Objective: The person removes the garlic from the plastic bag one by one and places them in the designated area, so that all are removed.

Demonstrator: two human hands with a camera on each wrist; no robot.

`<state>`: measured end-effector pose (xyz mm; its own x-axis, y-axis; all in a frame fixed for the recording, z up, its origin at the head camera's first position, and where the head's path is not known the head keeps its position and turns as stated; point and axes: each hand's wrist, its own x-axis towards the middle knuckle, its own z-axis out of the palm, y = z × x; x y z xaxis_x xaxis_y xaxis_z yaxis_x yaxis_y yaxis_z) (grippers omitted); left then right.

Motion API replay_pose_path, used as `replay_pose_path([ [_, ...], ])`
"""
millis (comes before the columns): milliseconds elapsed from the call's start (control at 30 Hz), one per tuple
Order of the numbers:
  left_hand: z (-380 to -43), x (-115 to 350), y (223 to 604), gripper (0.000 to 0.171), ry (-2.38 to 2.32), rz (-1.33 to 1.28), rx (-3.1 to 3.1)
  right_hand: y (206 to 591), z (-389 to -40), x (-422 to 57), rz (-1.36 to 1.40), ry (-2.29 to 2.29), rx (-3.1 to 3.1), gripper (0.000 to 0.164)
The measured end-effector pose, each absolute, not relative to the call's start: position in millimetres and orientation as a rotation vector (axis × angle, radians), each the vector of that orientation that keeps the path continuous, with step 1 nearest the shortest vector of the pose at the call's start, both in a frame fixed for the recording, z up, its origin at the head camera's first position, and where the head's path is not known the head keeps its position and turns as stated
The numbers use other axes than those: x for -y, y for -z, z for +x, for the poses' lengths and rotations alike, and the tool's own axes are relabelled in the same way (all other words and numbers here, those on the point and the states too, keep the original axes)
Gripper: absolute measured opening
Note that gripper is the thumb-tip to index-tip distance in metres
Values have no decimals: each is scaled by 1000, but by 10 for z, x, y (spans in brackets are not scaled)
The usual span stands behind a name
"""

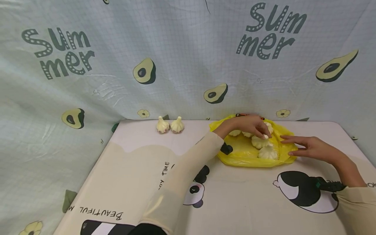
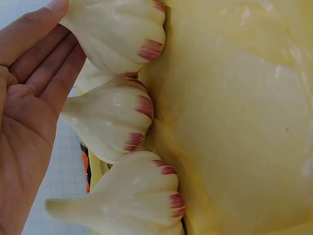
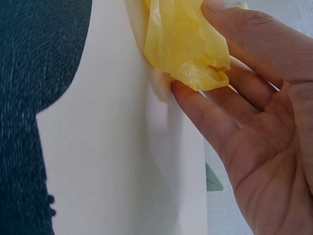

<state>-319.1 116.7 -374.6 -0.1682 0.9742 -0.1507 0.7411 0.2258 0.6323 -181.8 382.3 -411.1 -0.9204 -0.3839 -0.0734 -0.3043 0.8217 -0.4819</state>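
A yellow plastic bag [image 1: 241, 150] lies spread on the table with several garlic bulbs on it, purple-streaked at the base. Over the bag, my left hand [image 1: 252, 125] pinches one garlic bulb [image 2: 117, 34] by its neck, thumb against the fingers. Two more bulbs, a middle one [image 2: 112, 115] and a lower one [image 2: 132, 193], sit beside it in the left wrist view. My right hand [image 1: 317, 148] is at the bag's right edge, fingers fairly straight. In the right wrist view its fingers [image 3: 210, 112] touch the bag's crumpled edge [image 3: 183, 49].
Two garlic bulbs [image 1: 170, 125] stand side by side at the table's back, left of the bag. The table [image 1: 249, 195] has a printed cover with cartoon eyes and lettering. A hanging cloth [image 1: 182, 49] with avocados rises behind and to the left.
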Motion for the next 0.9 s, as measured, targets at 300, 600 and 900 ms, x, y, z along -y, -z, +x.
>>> replay_pose_path([
  [300, -3172, -1042, 3748, 33, -659, 1553, -1970, 4118, -1843, -3842, -561, 658, -2870, 45],
  [600, -3140, -890, 3739, 29, -806, 1512, -1952, 4092, -1821, -3827, -557, 679, -2849, 46],
  [900, -3094, -659, 3744, 42, -784, 1604, -2003, 4085, -1814, -3795, -569, 716, -2821, 48],
])
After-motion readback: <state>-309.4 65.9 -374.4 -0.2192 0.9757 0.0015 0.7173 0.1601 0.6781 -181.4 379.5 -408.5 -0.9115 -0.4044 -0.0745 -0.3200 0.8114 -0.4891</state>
